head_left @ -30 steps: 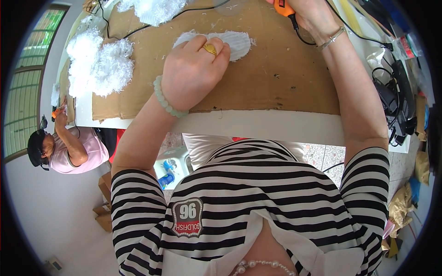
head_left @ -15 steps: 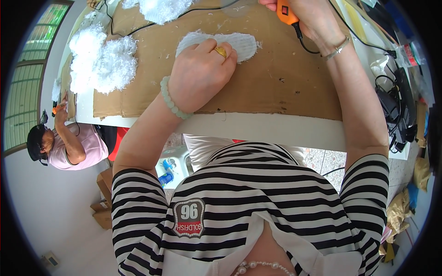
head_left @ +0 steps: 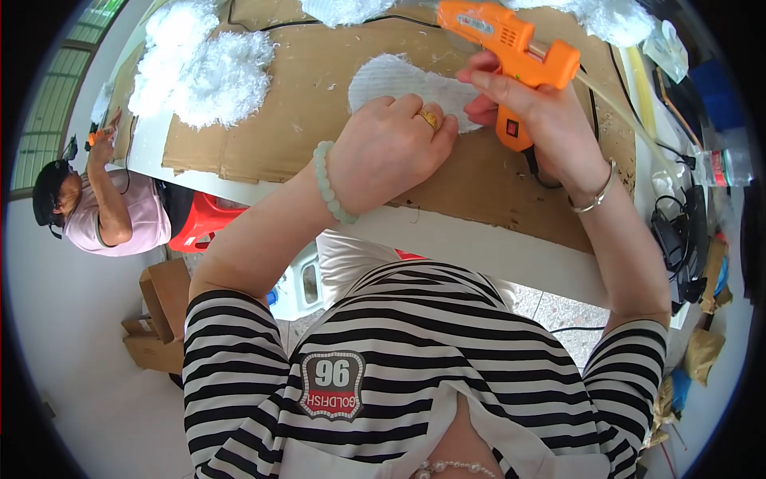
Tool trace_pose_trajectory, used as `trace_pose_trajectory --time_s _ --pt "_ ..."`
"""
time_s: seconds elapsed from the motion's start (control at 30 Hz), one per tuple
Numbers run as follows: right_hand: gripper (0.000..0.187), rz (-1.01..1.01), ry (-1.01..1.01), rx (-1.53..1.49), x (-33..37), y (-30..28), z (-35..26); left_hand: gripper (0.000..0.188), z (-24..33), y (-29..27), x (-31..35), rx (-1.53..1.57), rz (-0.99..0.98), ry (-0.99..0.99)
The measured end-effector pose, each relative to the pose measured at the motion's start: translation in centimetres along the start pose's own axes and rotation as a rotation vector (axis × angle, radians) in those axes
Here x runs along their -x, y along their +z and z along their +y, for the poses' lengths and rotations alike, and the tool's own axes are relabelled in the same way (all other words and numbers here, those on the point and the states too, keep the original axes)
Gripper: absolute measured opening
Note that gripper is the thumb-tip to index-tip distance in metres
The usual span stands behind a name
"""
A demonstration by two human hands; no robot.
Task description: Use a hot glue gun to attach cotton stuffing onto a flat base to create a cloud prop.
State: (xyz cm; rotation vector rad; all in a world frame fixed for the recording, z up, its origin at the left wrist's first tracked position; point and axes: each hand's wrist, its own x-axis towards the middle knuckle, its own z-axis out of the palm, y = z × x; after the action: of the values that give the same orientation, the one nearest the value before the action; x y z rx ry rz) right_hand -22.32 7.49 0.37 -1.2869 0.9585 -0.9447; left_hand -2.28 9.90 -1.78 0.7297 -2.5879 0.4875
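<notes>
An orange hot glue gun is in my right hand, its nozzle pointing left and away from me. A long pale glue stick trails out of its back end. My left hand, wearing a bead bracelet and a gold ring, is closed over the near edge of a white, fuzzy-edged fabric piece. Its fingertips are hidden beneath the hand. My right fingertips are at the right end of this fabric, beside the gun; whether they pinch it, I cannot tell.
Brown cardboard covers the white table. Shaggy white pieces lie at the left, with more at the far edge. A black cable crosses the back. At the right are a plastic bottle and black adapters. Another person works at far left.
The glue gun has come nearer in my right hand, down toward the fabric. My left hand and the fabric appear farther right and slightly lower, as the whole view has also shifted.
</notes>
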Motion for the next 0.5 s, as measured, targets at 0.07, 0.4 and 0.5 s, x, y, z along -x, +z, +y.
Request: trace_pose_trajectory --time_s 0.07,0.4,0.5 --pt "0.026 0.030 0.040 -0.027 0.2 0.4 0.5 0.020 0.0 0.0 0.2 0.016 0.008 -0.029" --pt "0.025 0.018 0.056 0.023 0.1 0.4 0.8 0.019 -0.8 -1.2 1.4 0.433 0.003 -0.269" --pt "0.025 0.000 0.049 0.017 0.2 0.3 0.5 0.027 -1.2 -1.9 1.8 0.495 -0.060 -0.318"
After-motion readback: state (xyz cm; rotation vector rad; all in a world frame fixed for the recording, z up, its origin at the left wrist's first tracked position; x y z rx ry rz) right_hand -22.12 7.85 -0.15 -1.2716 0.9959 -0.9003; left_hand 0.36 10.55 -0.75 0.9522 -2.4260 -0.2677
